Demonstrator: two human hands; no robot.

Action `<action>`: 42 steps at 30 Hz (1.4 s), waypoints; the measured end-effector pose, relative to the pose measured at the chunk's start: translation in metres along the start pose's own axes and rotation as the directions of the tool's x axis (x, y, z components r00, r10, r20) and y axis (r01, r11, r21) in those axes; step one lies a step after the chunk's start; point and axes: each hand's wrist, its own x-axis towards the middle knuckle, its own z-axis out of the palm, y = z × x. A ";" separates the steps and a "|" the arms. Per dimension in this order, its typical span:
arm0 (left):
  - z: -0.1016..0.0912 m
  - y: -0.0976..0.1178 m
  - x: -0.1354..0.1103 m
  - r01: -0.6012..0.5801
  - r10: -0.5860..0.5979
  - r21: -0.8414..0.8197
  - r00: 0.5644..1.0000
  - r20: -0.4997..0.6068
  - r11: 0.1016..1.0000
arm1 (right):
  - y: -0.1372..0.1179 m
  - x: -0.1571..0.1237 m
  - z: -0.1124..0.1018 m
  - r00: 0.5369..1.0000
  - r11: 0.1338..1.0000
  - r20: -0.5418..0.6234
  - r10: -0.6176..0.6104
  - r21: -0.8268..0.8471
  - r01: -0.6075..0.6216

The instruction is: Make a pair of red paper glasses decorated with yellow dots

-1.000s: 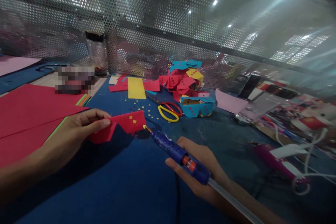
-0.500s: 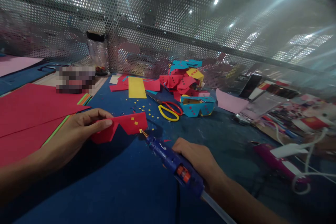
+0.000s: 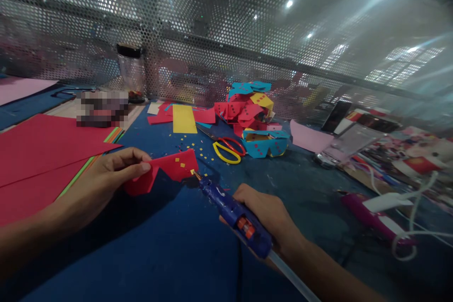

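Note:
Between thumb and fingers, my left hand [image 3: 116,174] pinches a folded piece of red paper [image 3: 173,166] with a notch cut in its lower edge. Small yellow squares lie in a slanting row on its face. My right hand [image 3: 264,210] is wrapped round a blue glue gun [image 3: 226,205] with a clear glue stick [image 3: 292,273] coming out of its back. The gun's metal nozzle meets the yellow square nearest the paper's right end. Beyond the paper, more yellow squares [image 3: 201,150] are scattered on the blue table [image 3: 177,255].
Scissors [image 3: 228,150] with red and yellow handles lie past the paper, beside a yellow strip [image 3: 184,119]. Dotted paper pieces [image 3: 244,108] are heaped behind. Red sheets [image 3: 53,151] cover the left side. On the right are a magenta tool [image 3: 371,219] with a white cord and a clear container [image 3: 357,137].
The glue gun's nozzle has risen slightly, with the paper's right end lifting and tilting along with it. My left hand keeps its pinch.

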 end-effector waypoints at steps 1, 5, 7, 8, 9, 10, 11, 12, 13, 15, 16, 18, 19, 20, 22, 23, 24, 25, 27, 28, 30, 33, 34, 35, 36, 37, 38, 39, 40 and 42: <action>0.001 0.000 0.000 -0.001 0.001 -0.003 1.000 0.003 1.000 | -0.001 0.001 -0.001 1.000 1.000 -0.003 0.002 0.002 -0.002; 0.003 0.002 0.000 -0.018 0.018 -0.017 0.999 0.030 1.000 | -0.005 0.003 -0.003 1.000 1.000 -0.012 -0.011 0.013 0.011; 0.004 0.002 0.000 -0.018 0.019 -0.031 0.999 0.042 0.999 | -0.005 0.003 -0.002 1.000 1.000 -0.018 -0.013 0.007 0.013; 0.005 0.003 0.000 -0.014 0.016 -0.037 0.999 0.044 0.999 | -0.005 0.003 -0.002 1.000 1.000 -0.020 -0.007 0.000 0.007; 0.005 0.003 -0.001 -0.010 0.011 -0.042 0.999 0.044 0.999 | -0.005 0.002 -0.001 1.000 1.000 -0.017 0.003 -0.008 -0.004; 0.006 0.003 -0.001 -0.003 0.005 -0.045 0.999 0.043 0.999 | -0.005 0.002 -0.001 1.000 1.000 -0.013 0.014 -0.016 -0.014; 0.006 0.003 -0.001 0.005 -0.003 -0.048 0.999 0.041 0.999 | -0.005 0.002 0.000 1.000 1.000 -0.021 0.020 -0.021 -0.021; 0.006 0.003 -0.002 0.015 -0.013 -0.053 0.999 0.044 0.998 | -0.006 0.003 0.000 0.999 0.999 -0.026 0.026 -0.021 -0.026; 0.007 0.003 -0.002 0.028 -0.025 -0.060 0.999 0.047 0.998 | -0.007 0.004 -0.001 0.999 0.999 -0.029 0.030 -0.016 -0.031; 0.007 0.002 -0.002 0.051 -0.046 -0.086 0.997 0.056 0.995 | -0.011 0.007 -0.002 0.998 0.999 -0.057 0.034 0.001 -0.034; 0.007 0.002 -0.002 0.056 -0.051 -0.103 0.997 0.053 0.993 | -0.012 0.009 -0.002 0.997 0.999 -0.073 0.036 0.008 -0.035; 0.006 0.000 -0.001 0.062 -0.056 -0.131 0.997 0.050 0.989 | -0.014 0.013 -0.003 0.997 0.999 -0.072 0.034 0.018 -0.033; 0.005 -0.001 0.000 0.064 -0.058 -0.133 0.997 0.044 0.989 | -0.014 0.015 -0.003 0.997 0.999 -0.074 0.031 0.024 -0.029; 0.004 -0.001 0.001 0.064 -0.060 -0.129 0.998 0.035 0.990 | -0.015 0.016 -0.002 0.997 0.999 -0.074 0.025 0.031 -0.022; 0.003 -0.002 0.002 0.057 -0.056 -0.105 0.998 0.015 0.993 | -0.016 0.020 -0.001 0.995 0.999 -0.103 0.010 0.047 -0.005; 0.002 -0.003 0.003 0.047 -0.047 -0.091 0.999 0.001 0.995 | -0.017 0.021 0.000 0.992 0.998 -0.129 0.007 0.058 0.000; 0.001 -0.003 0.003 0.034 -0.035 -0.076 0.999 -0.017 0.997 | -0.018 0.022 0.000 0.988 0.998 -0.157 0.014 0.066 -0.004; 0.001 -0.003 0.003 0.020 -0.022 -0.058 0.999 -0.032 0.998 | -0.020 0.023 0.000 0.986 0.997 -0.165 0.028 0.077 -0.015; 0.000 -0.002 0.003 -0.008 0.007 -0.019 0.999 -0.054 1.000 | -0.025 0.023 -0.001 0.985 0.993 -0.141 0.096 0.082 -0.085; 0.000 -0.002 0.003 -0.020 0.019 -0.004 0.998 -0.059 1.000 | -0.027 0.023 -0.001 0.985 0.991 -0.124 0.121 0.077 -0.112; 0.001 -0.001 0.002 -0.029 0.030 0.007 0.998 -0.050 1.000 | -0.029 0.023 -0.001 0.982 0.989 -0.131 0.136 0.067 -0.128; 0.002 -0.002 0.001 -0.015 0.015 -0.013 0.999 -0.033 1.000 | -0.025 0.022 0.003 0.983 0.993 -0.169 0.071 0.103 -0.054; 0.002 -0.002 0.001 -0.007 0.006 -0.028 1.000 -0.025 1.000 | -0.023 0.022 0.004 0.982 0.993 -0.181 0.046 0.118 -0.025; 0.003 -0.002 0.001 0.000 -0.001 -0.046 1.000 -0.011 0.999 | -0.021 0.021 0.006 0.981 0.992 -0.191 0.026 0.128 -0.001; 0.004 -0.002 0.000 0.006 -0.005 -0.065 1.000 0.007 0.998 | -0.020 0.021 0.007 0.979 0.992 -0.204 0.018 0.129 0.008; 0.005 -0.002 -0.001 0.011 -0.009 -0.084 1.000 0.029 0.996 | -0.019 0.021 0.008 0.976 0.992 -0.217 0.017 0.126 0.011; 0.006 -0.001 -0.001 0.017 -0.012 -0.102 0.999 0.050 0.995 | -0.018 0.020 0.009 0.975 0.993 -0.220 0.018 0.120 0.009; 0.008 0.001 -0.002 0.024 -0.017 -0.115 0.998 0.066 0.993 | -0.018 0.019 0.009 0.979 0.993 -0.204 0.019 0.118 0.006; 0.010 0.002 -0.004 0.031 -0.022 -0.124 0.997 0.073 0.992 | -0.017 0.019 0.008 0.980 0.993 -0.195 0.027 0.115 -0.005; 0.014 0.005 -0.006 0.049 -0.041 -0.130 0.997 0.064 0.990 | -0.017 0.018 0.007 0.986 0.993 -0.161 0.039 0.117 -0.020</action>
